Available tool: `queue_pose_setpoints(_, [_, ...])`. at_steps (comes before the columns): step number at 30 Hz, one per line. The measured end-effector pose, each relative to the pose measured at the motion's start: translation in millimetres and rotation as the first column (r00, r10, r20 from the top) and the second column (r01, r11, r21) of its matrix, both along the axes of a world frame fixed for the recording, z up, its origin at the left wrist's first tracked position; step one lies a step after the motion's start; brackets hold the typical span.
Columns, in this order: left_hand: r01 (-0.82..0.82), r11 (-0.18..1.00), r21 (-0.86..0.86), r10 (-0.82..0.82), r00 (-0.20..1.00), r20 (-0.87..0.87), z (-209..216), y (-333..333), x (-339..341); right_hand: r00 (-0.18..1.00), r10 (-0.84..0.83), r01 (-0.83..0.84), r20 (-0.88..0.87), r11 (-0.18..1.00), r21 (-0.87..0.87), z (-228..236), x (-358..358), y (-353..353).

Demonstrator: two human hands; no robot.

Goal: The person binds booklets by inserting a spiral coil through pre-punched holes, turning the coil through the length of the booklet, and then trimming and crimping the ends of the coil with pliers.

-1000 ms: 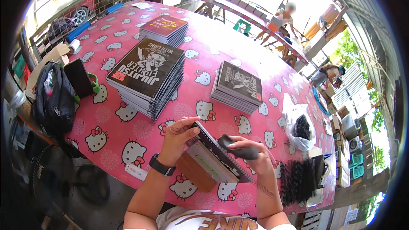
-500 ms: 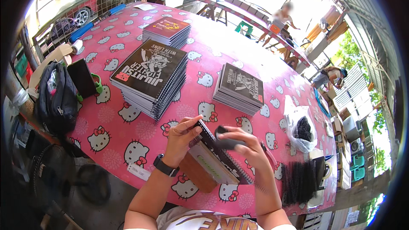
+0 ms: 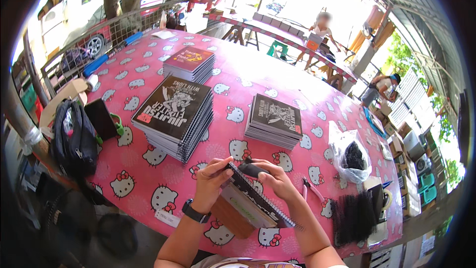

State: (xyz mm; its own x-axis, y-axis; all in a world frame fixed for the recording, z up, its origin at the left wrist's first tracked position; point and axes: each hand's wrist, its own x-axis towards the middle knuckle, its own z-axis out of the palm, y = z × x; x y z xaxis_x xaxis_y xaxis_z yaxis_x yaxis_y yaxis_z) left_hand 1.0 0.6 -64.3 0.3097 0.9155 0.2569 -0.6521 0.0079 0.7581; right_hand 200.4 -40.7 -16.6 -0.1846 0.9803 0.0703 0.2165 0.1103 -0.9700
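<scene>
Pink cat-patterned tablecloth [image 3: 141, 168] lay beneath a tilted black spiral-bound notebook [image 3: 254, 194], its upper corner pinched by the left hand [image 3: 210, 181]; the right hand [image 3: 278, 179] gripped a dark handheld tool [image 3: 252, 169] near its coil.

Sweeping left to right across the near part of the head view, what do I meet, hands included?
Black bag → dark phone-like slab → tall stack of black-covered books → left hand → right hand → pink-handled pliers → bundle of black spiral coils.
</scene>
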Motion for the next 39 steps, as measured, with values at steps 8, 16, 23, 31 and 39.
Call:
queue_pose_setpoints(8, [0.019, 0.917, 0.398, 0.106, 0.951, -0.291, 58.8, -19.9, 16.4, 0.986, -0.164, 0.147, 0.04, 0.952, 0.269, 48.9, 9.0, -42.2])
queue_pose_setpoints(16, [0.025, 0.778, 0.628, 0.294, 0.869, -0.399, 98.2, -56.9, 52.9, 0.897, -0.433, 0.34, 0.086, 0.802, 0.491, 76.2, 3.0, -99.6])
queue_pose_setpoints(23, [0.108, 0.637, 0.763, 0.294, 0.881, -0.37, 111.6, -68.4, 58.1, 0.925, -0.351, 0.166, 0.147, 0.719, 0.675, 77.7, 16.7, -101.9])
queue_pose_setpoints(31, [0.188, 0.627, 0.756, 0.489, 0.66, -0.57, 111.0, -75.3, 52.1, 0.85, -0.498, 0.205, 0.17, 0.612, 0.764, 73.4, 3.5, -99.4])
queue_pose_setpoints(39, [-0.63, 0.509, 0.587, 0.86, 0.334, -0.387, 111.9, 37.3, -40.7, 0.652, -0.756, 0.472, 0.066, 0.472, 0.744, 73.5, 52.2, -98.9])
